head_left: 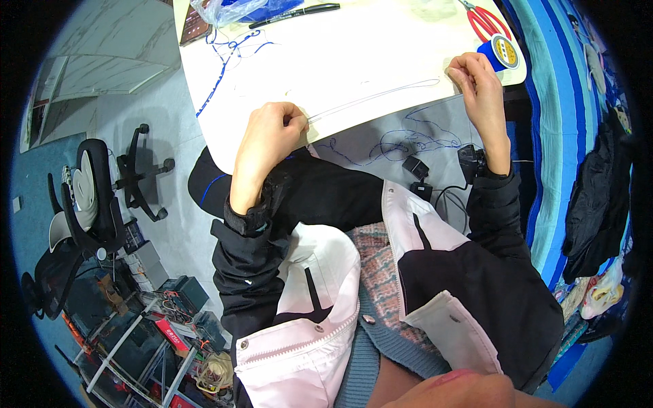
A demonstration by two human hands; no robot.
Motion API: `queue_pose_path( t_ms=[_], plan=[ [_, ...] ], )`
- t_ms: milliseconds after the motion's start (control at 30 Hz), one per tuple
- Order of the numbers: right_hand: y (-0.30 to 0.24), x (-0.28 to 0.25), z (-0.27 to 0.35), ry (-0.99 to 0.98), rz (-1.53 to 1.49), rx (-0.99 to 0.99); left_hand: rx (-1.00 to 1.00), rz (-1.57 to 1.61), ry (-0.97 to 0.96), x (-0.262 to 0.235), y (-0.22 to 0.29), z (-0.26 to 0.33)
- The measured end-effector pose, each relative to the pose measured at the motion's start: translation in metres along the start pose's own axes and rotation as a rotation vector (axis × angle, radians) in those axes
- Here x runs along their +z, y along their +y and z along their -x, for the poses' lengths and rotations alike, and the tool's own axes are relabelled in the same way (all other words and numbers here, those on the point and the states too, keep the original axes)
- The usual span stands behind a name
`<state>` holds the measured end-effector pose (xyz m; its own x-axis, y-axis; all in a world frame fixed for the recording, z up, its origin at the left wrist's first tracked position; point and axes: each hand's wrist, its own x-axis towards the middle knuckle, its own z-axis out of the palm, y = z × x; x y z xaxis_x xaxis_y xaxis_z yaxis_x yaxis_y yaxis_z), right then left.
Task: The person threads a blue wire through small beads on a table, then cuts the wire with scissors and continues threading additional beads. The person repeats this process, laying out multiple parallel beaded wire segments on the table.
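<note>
Near the table's front edge, my left hand point(272, 129) is closed in a pinch on thin blue thread point(374, 102), which runs rightward over the white table point(326, 61) in a long narrow loop. My right hand point(479, 88) is also pinched, at the table's right edge, with a fine strand appearing to come from its fingertips. Just beyond it lies a blue thread spool point(502, 53) with a yellow label. Red-handled scissors point(488, 24) rest behind the spool. A knotted blue cord point(221, 78) with loose ends lies at the left of the table.
A black pen point(296, 13), a phone point(196, 28) and a clear plastic bag point(235, 10) lie at the table's far left. Tangled blue thread point(408, 141) shows below the front edge, near black adapters point(416, 166). Blue striped fabric point(551, 136) borders the right; an office chair point(85, 197) stands left.
</note>
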<state>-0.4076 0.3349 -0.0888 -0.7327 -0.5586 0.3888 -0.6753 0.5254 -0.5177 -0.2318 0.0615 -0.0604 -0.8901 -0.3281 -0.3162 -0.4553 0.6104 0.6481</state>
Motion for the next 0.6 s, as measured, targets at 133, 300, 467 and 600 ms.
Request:
queue_pose_path(
  t_ms=[133,300,467,600],
  plan=[
    [-0.005,-0.003,0.003,-0.010,-0.011,0.095,-0.012,0.006,-0.006,0.000,-0.001,0.000],
    [-0.015,0.003,0.010,-0.019,-0.039,-0.026,-0.019,-0.005,0.006,0.001,-0.001,0.000],
    [-0.022,0.030,0.018,0.140,0.019,0.017,-0.014,0.009,-0.006,0.001,-0.002,0.000],
    [-0.020,0.039,0.018,0.239,0.042,0.070,0.002,0.006,-0.008,0.001,-0.002,-0.001]
  ],
)
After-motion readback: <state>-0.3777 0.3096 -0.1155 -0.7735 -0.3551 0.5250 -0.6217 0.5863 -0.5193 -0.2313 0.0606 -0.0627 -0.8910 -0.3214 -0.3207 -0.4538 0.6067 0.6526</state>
